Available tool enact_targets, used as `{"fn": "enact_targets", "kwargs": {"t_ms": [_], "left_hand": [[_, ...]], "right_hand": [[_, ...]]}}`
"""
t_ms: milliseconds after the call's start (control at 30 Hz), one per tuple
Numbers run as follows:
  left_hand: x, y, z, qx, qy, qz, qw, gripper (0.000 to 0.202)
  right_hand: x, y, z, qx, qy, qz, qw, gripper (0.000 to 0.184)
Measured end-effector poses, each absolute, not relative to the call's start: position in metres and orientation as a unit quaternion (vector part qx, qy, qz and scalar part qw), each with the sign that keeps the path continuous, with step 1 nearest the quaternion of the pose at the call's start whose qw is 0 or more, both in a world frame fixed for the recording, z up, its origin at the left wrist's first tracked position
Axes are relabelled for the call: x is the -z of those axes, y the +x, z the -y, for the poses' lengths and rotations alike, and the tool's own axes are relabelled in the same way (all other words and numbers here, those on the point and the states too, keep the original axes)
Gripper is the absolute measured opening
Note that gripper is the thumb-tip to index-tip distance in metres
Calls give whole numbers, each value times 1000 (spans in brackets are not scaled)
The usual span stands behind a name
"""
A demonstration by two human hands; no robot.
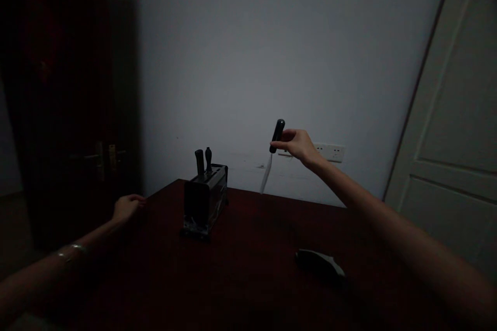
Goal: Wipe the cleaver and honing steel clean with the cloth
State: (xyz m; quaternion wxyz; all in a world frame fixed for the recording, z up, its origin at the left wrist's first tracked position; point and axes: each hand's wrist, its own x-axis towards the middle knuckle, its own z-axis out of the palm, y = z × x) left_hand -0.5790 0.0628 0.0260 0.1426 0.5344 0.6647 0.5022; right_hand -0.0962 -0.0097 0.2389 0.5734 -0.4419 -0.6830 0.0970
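Observation:
My right hand [297, 144] pinches the black handle of a knife [277, 134] between thumb and fingers. Its thin pale blade slants down to the left, above the far part of the table. To the left a dark knife block [205, 196] stands on the table, apart from the knife, with two black handles [200, 163] sticking up from its top. My left hand [127, 208], a bracelet on its wrist, lies by the table's left edge. Its fingers look loosely curled, with nothing visible in them; the underside is dark.
A dark, curved object with a grey upper edge [320, 264] lies on the dark red table [248, 279], its kind unclear. Behind is a pale wall with sockets [330, 152]. A dark door [66, 114] stands at left, a pale door [458, 129] at right. The room is dim.

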Motion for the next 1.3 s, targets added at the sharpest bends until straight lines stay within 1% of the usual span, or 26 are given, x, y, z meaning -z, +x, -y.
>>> {"fn": "enact_targets", "kwargs": {"t_ms": [100, 200, 267, 300, 333, 400, 467, 533, 567, 633, 700, 800, 867, 1000, 1133, 1300], "left_hand": [[-51, -585, -42, -519, 520, -673, 82, 15], [-80, -566, -23, -538, 539, -648, 29, 19], [-101, -535, -8, -563, 586, -582, -26, 22], [-111, -514, 1, -578, 604, -547, -31, 23], [-120, -491, 11, -592, 620, -515, -13, 23], [-133, -439, 31, -593, 658, -457, 83, 22], [-138, -386, 50, -569, 684, -430, 149, 18], [-136, -338, 65, -485, 699, -381, 363, 17], [-132, -317, 70, -459, 683, -360, 438, 17], [-124, -283, 74, -407, 648, -318, 560, 17], [-115, -258, 72, -377, 604, -306, 632, 20], [-102, -232, 63, -362, 559, -312, 677, 27], [-95, -221, 56, -363, 538, -313, 693, 31], [-79, -206, 45, -359, 481, -288, 746, 30], [-64, -198, 34, -337, 412, -229, 815, 26], [-60, -195, 30, -297, 355, -238, 854, 29]], "right_hand": [[-210, -73, 24, -89, -441, 679, 580, 29], [-183, -57, 41, -78, -430, 675, 594, 29], [-166, -51, 51, -78, -414, 675, 606, 28], [-158, -49, 56, -83, -404, 674, 613, 28], [-150, -48, 60, -90, -394, 674, 618, 28], [-135, -47, 66, -97, -378, 673, 629, 28], [-123, -47, 72, -80, -376, 675, 630, 24], [-112, -49, 78, -34, -383, 685, 619, 19], [-108, -50, 81, -6, -387, 690, 612, 16], [-101, -52, 87, 46, -387, 701, 598, 15], [-94, -54, 92, 94, -372, 711, 590, 19], [-85, -55, 96, 163, -332, 734, 569, 29], [-79, -55, 96, 199, -305, 759, 539, 35], [-69, -55, 95, 262, -257, 802, 472, 41], [-60, -55, 92, 320, -221, 814, 431, 36], [-53, -55, 89, 336, -226, 820, 404, 28]]}}
